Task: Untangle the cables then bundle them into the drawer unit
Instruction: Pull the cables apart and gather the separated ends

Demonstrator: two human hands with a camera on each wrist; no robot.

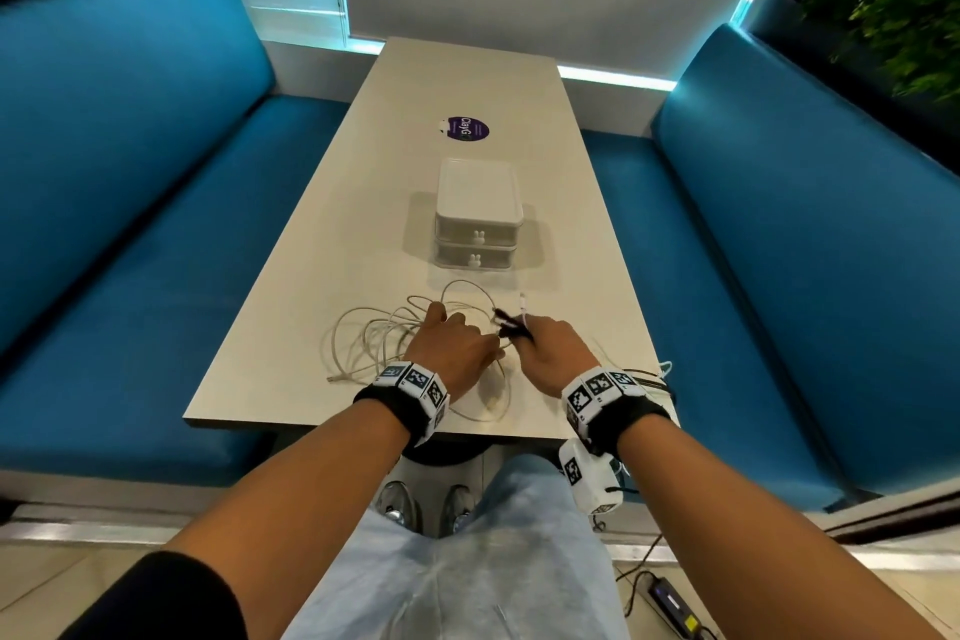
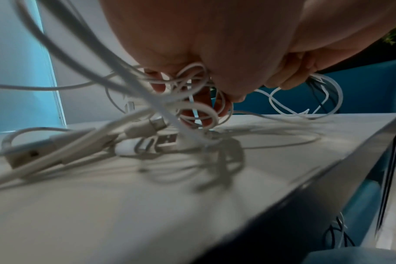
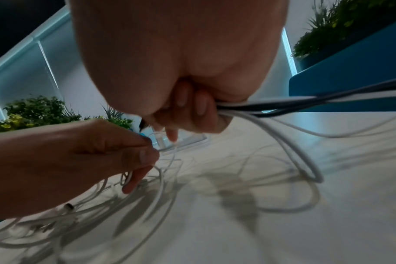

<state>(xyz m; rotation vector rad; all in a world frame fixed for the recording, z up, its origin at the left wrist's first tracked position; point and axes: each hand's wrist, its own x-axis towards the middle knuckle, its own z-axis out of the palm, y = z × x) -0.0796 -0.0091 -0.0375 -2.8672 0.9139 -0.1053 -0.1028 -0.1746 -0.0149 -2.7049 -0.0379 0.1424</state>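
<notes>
on the table [image 1: 363, 203], both hands grip tangled cables [image 1: 374, 338] before closed drawer unit [image 1: 478, 218].

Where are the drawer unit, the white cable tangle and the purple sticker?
drawer unit [image 1: 478, 203]: head view, on its lid.
white cable tangle [image 1: 374, 333]: head view, on its left loops.
purple sticker [image 1: 467, 128]: head view, its centre.

Bare table [image 1: 467, 83] beyond the drawer unit [image 1: 478, 213]; cable tangle [image 1: 384, 333] clutters its front.

Table [image 1: 467, 83]: drawer unit [image 1: 478, 216], tangled white cables [image 1: 374, 333] under left hand [image 1: 452, 343]; right hand [image 1: 553, 348] gripping black cable [image 1: 506, 320].
</notes>
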